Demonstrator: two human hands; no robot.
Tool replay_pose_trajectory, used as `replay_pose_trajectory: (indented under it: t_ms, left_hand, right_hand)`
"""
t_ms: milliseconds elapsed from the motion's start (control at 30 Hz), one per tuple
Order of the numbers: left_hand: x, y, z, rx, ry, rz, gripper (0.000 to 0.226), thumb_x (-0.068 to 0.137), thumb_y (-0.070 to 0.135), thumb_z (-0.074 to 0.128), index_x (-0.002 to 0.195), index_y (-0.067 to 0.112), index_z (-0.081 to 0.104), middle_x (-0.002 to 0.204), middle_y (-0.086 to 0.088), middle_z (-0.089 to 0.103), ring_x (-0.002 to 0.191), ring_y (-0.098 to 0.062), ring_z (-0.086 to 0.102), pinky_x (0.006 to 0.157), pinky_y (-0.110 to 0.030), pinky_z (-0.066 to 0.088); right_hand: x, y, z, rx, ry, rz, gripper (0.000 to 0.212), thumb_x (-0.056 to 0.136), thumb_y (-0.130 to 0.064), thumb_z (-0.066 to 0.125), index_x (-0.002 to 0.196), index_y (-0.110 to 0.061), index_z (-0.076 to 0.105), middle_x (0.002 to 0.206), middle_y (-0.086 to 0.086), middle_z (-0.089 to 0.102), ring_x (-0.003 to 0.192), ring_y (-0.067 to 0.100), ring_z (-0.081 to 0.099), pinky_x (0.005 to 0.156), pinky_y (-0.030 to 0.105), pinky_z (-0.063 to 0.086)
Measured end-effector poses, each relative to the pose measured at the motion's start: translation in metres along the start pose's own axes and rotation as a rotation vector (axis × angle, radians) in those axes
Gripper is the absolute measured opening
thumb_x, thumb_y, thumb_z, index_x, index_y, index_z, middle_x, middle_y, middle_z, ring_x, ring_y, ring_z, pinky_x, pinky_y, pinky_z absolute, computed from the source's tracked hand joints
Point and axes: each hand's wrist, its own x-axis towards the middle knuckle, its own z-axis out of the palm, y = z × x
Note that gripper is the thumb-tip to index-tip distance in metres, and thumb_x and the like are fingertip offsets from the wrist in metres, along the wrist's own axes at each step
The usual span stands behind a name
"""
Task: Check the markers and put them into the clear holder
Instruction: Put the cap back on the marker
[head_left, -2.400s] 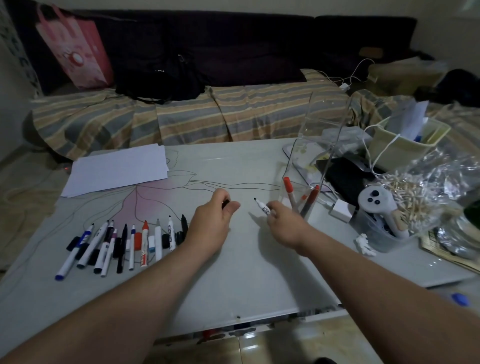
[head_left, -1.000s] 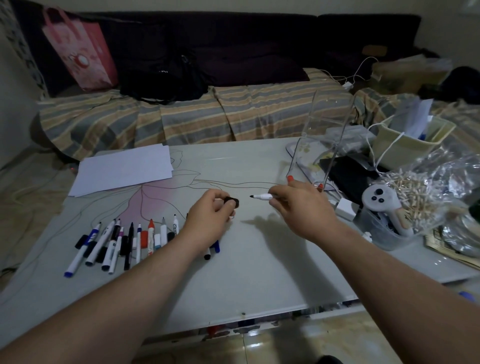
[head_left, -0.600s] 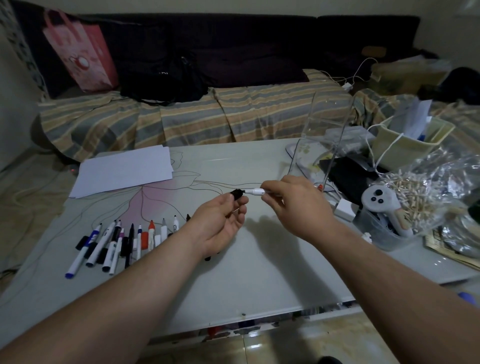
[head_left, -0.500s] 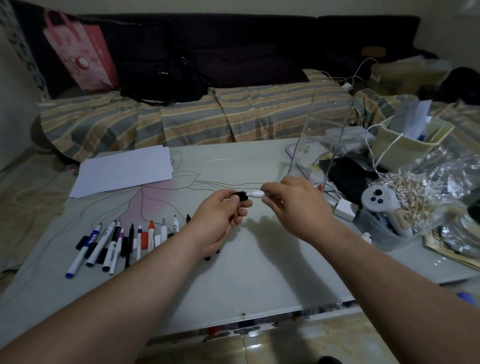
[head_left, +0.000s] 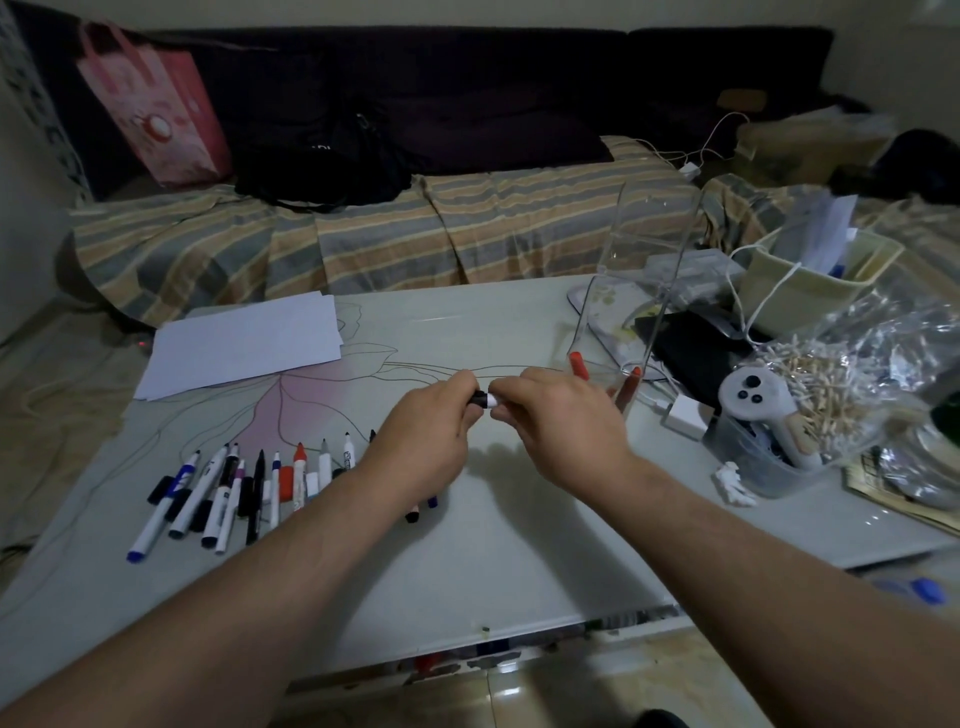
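Observation:
Over the middle of the table my hands meet on one white marker (head_left: 491, 400). My right hand (head_left: 558, 423) grips its barrel. My left hand (head_left: 426, 441) pinches its black cap (head_left: 477, 399), which sits on the marker's tip. Most of the marker is hidden inside my fingers. The clear holder (head_left: 641, 291) stands upright just behind my right hand, with two red markers (head_left: 577, 365) leaning inside it. Several more markers (head_left: 249, 483) lie in a row on the table at the left, partly behind my left forearm.
A stack of white paper (head_left: 244, 345) lies at the back left of the table (head_left: 519, 561). The right side is crowded: a white controller (head_left: 753, 402) in a bin, a bag of wooden sticks (head_left: 821, 395), a charger (head_left: 683, 415), a cream basket (head_left: 810, 286). A striped sofa stands behind.
My right hand lifted the uncapped marker off the table. My left hand brought the black cap up to it, and the cap now sits on the tip with both hands close together.

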Motion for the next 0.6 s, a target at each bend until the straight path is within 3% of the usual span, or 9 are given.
replay_pose_trajectory:
  t_ms: [100,167,267,300,367,433,467,533,600]
  left_hand:
    - [-0.004,-0.005,0.003,0.036,-0.102,0.014,0.015,0.104,0.03,0.045,0.101,0.017,0.052,0.09,-0.001,0.063,0.088,-0.025,0.056,0.072,-0.04,0.044]
    - [-0.007,-0.008,0.01,0.005,-0.121,0.019,0.018,0.1,0.038,0.052,0.095,0.021,0.055,0.084,0.003,0.064,0.082,-0.02,0.057,0.067,-0.035,0.044]
    - [-0.009,-0.002,0.018,-0.287,-0.054,-0.068,0.02,0.095,0.044,0.062,0.088,0.025,0.062,0.072,0.003,0.067,0.061,-0.007,0.056,0.054,-0.021,0.043]
    - [-0.008,0.001,0.019,-0.412,-0.021,-0.113,0.018,0.094,0.044,0.064,0.089,0.026,0.063,0.072,0.001,0.069,0.056,-0.005,0.054,0.052,-0.018,0.043]
    - [-0.003,0.003,0.021,-0.531,0.02,-0.159,0.016,0.093,0.044,0.065,0.091,0.028,0.065,0.078,0.0,0.071,0.058,-0.005,0.053,0.058,-0.019,0.044]
    - [-0.001,-0.004,0.024,-0.445,-0.009,-0.139,0.012,0.092,0.044,0.066,0.091,0.032,0.065,0.08,0.004,0.069,0.064,-0.005,0.054,0.065,-0.023,0.047]
    - [-0.001,-0.008,0.027,-0.355,-0.047,-0.113,0.01,0.091,0.042,0.065,0.09,0.033,0.064,0.079,0.007,0.068,0.067,-0.004,0.056,0.068,-0.025,0.048]
    - [-0.002,-0.016,0.034,-0.158,-0.137,-0.031,0.007,0.091,0.038,0.06,0.089,0.033,0.064,0.08,0.012,0.066,0.076,-0.002,0.057,0.071,-0.029,0.048]
    - [-0.004,-0.019,0.042,-0.011,-0.219,0.048,0.01,0.091,0.034,0.055,0.09,0.031,0.064,0.084,0.015,0.065,0.084,-0.003,0.054,0.079,-0.031,0.049]
  right_hand:
    - [-0.005,0.003,0.0,0.029,-0.143,-0.02,0.017,0.1,-0.047,0.05,0.104,-0.034,0.061,0.085,-0.008,0.06,0.088,0.022,0.062,0.083,0.046,0.05]
    - [-0.006,0.007,-0.001,-0.053,-0.289,-0.009,0.018,0.102,-0.05,0.047,0.111,-0.039,0.056,0.084,-0.011,0.057,0.099,0.021,0.055,0.094,0.053,0.043]
    - [-0.002,0.013,-0.012,0.023,-0.449,-0.018,0.016,0.102,-0.044,0.048,0.112,-0.035,0.057,0.082,-0.012,0.059,0.102,0.018,0.052,0.101,0.056,0.037]
    - [0.001,0.016,-0.019,0.146,-0.385,0.005,0.014,0.102,-0.039,0.052,0.108,-0.03,0.06,0.086,-0.011,0.064,0.096,0.016,0.055,0.099,0.049,0.041]
    - [0.012,0.028,-0.038,0.356,-0.059,0.166,0.013,0.1,-0.03,0.059,0.105,-0.021,0.065,0.092,-0.005,0.066,0.085,0.015,0.058,0.083,0.037,0.047]
    - [0.02,0.042,-0.059,0.433,0.269,0.353,0.011,0.099,-0.027,0.06,0.103,-0.018,0.066,0.095,-0.002,0.067,0.084,0.015,0.062,0.076,0.034,0.048]
    - [0.021,0.05,-0.064,0.415,0.35,0.408,0.008,0.099,-0.027,0.06,0.101,-0.021,0.065,0.095,-0.002,0.068,0.085,0.016,0.063,0.076,0.033,0.049]
    - [0.02,0.06,-0.062,0.285,0.359,0.414,0.008,0.098,-0.026,0.061,0.105,-0.024,0.064,0.095,-0.005,0.066,0.086,0.018,0.063,0.077,0.033,0.048]
    - [0.015,0.067,-0.048,0.149,0.274,0.368,0.03,0.097,-0.025,0.063,0.126,-0.027,0.055,0.096,-0.005,0.066,0.087,0.022,0.063,0.075,0.036,0.05]
